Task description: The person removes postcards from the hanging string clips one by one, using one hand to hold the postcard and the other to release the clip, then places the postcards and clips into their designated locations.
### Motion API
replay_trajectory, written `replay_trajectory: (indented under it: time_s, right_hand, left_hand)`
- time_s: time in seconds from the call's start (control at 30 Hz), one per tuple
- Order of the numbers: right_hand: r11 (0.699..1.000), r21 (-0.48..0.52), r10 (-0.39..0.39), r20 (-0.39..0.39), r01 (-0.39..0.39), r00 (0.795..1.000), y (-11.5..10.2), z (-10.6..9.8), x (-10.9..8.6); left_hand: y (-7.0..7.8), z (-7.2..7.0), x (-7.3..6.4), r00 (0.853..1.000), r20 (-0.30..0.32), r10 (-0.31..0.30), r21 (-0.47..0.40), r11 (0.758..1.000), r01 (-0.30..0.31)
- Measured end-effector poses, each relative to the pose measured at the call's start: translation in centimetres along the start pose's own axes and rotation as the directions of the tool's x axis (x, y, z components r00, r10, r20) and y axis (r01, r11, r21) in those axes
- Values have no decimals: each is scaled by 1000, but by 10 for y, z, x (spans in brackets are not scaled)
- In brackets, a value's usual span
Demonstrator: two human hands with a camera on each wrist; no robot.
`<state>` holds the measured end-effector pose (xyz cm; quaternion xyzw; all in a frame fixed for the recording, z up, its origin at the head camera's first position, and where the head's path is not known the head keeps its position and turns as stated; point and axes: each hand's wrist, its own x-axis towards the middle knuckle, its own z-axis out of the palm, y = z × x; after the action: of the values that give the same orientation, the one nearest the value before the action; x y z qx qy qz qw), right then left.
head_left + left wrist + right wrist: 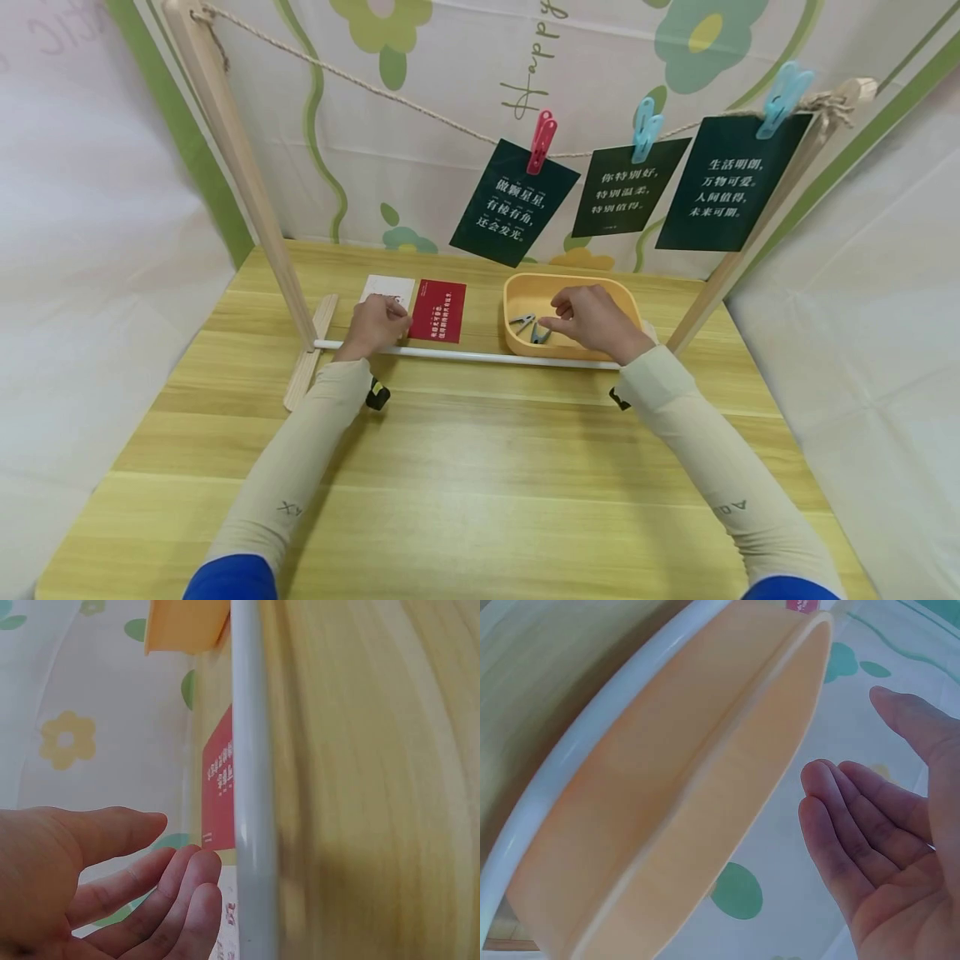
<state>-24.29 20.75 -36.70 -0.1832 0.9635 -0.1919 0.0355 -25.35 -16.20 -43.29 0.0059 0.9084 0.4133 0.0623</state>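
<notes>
My left hand (375, 325) hovers over a white card (393, 287) on the table, its thumb apart from its loosely bent fingers and nothing between them. A red card (442, 312) with white writing lies just right of that hand. Above the yellow basket (512, 292) is my right hand (596, 321), relaxed and holding nothing in the right wrist view. Two small greyish clothespins, one a grey clothespin (523, 319), lie in the basket at its left, near the right fingertips. Part of the white card is hidden under the left hand.
A rope (360, 82) runs between two wooden posts. Three dark green cards hang from it, one by a pink clothespin (542, 142) and two by blue clothespins. A white rod (465, 357) crosses low in front of the basket and cards. A printed cloth stands behind.
</notes>
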Motion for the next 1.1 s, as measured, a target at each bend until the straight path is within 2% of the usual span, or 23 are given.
replay_trajectory:
  time_s: [0.37, 0.6, 1.1]
  right_hand:
    - [1000, -17, 11, -8, -11, 1000, -4, -11, -4]
    - [1000, 5, 24, -17, -24, 1000, -6, -16, -8]
    - [1000, 24, -6, -51, 7, 999, -11, -31, -15]
  left_hand:
    - [8, -3, -2, 999, -22, 33, -2, 999, -33]
    - [14, -4, -5, 999, -25, 46, 8, 999, -45]
    - [25, -7, -8, 998, -37, 57, -30, 998, -58]
